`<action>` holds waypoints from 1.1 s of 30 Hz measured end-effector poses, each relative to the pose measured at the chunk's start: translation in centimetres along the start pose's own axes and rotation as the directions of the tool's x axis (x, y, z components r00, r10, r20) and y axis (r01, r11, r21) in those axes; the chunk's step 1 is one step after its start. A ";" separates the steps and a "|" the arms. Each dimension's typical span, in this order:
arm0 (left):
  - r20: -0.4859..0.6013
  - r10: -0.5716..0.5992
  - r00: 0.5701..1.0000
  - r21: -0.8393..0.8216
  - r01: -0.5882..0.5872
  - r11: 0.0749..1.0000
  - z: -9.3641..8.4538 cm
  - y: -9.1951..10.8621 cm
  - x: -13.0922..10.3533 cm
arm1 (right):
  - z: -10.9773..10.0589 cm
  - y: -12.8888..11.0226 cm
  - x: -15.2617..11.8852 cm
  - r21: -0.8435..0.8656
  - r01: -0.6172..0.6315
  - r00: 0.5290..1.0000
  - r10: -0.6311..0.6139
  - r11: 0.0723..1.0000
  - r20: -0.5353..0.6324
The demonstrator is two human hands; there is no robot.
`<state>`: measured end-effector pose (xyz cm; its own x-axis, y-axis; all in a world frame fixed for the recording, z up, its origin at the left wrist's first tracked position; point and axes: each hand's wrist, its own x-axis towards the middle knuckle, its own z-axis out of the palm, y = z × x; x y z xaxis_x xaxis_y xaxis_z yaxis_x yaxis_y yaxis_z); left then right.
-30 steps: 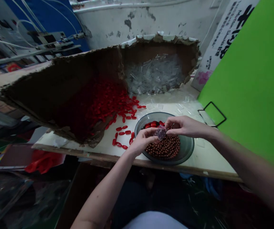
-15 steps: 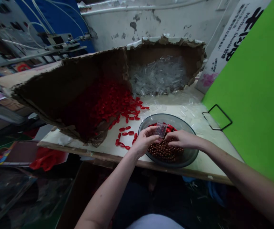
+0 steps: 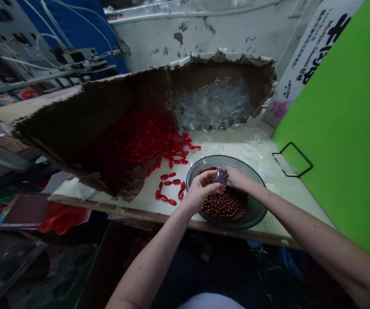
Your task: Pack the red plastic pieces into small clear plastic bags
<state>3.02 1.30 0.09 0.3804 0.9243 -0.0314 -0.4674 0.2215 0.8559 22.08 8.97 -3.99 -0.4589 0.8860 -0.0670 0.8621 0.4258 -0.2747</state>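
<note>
Over a grey bowl [image 3: 258, 214], my left hand [image 3: 204, 189] pinches a small clear box [image 3: 221, 177] with dark beads showing inside. Right behind that box is my right hand [image 3: 236, 178], its fingers mostly hidden by the box and reaching toward the bowl's far side. Brown beads [image 3: 225, 206] fill the near part of the bowl. A bit of red [image 3: 208, 171] shows behind my left hand inside the bowl.
A torn cardboard box [image 3: 91, 103] holds red pieces [image 3: 146, 133] on the left and clear plastic boxes [image 3: 215, 103] on the right. Loose red pieces [image 3: 172, 201] lie left of the bowl. A green panel [image 3: 342, 141] with a black wire handle [image 3: 305, 165] stands right.
My right hand has moved from above the brown beads to behind the clear box. The clear box has shifted slightly right, and dark beads now show more plainly in it.
</note>
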 end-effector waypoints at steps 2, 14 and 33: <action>-0.015 0.000 1.000 0.006 0.000 1.000 -0.1 -0.1 -0.1 | 0.8 -0.1 0.3 -0.025 -0.021 1.000 0.021 0.999 0.003; -0.087 -0.015 0.996 -0.074 0.008 0.997 -0.6 0.0 -0.1 | -0.2 1.1 -0.6 -0.078 0.002 0.999 -0.005 0.997 -0.041; -0.311 0.097 0.945 -0.095 -0.133 0.987 -1.7 -0.9 0.6 | -0.8 0.0 -1.9 0.764 -0.031 0.993 0.104 0.644 -0.047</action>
<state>2.33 2.17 -1.62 0.0661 0.9920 -0.1072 -0.5875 0.1256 0.7994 23.16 7.45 -3.10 -0.3562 0.9331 -0.0498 0.4052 0.1063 -0.9080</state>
